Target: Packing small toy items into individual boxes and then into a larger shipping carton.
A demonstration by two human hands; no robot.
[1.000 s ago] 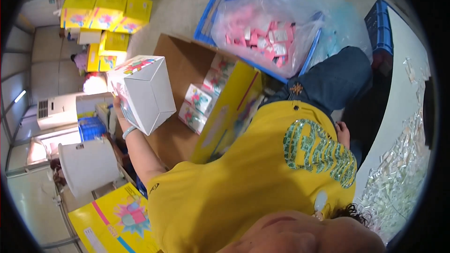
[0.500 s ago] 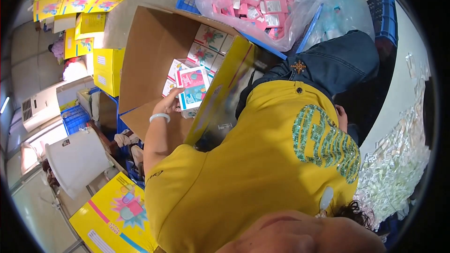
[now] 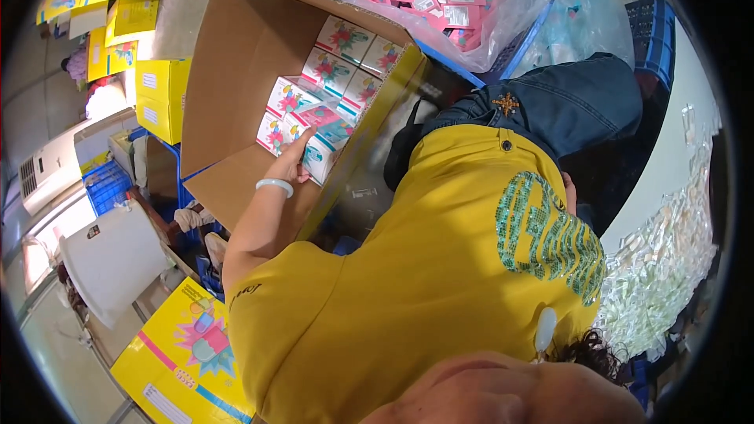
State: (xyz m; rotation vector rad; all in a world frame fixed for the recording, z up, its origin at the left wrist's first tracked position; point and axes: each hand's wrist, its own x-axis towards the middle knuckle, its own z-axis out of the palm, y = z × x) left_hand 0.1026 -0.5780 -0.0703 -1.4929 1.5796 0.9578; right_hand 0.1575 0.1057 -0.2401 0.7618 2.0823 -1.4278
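My left hand (image 3: 294,155), with a pale bangle at the wrist, is inside an open cardboard carton (image 3: 247,55). Its fingers grip a small white box (image 3: 317,159) with pink and teal print, tilted among others of the same kind. Several more small printed boxes (image 3: 346,39) sit in rows against the carton's right side, tops showing. Only a sliver of my right hand (image 3: 569,192) shows beyond my yellow shirt, beside my dark trousers; its fingers are mostly hidden.
A blue crate (image 3: 518,43) lined with clear plastic holds pink packets (image 3: 462,8) beyond the carton. Yellow cartons (image 3: 162,98) are stacked at the far left, another (image 3: 184,353) at the near left. Clear small pieces (image 3: 660,267) heap on a pale table at right.
My left hand has lowered the small box deeper into the carton, tilting it from flat-on view to lie among the other boxes. My right hand has hardly moved.
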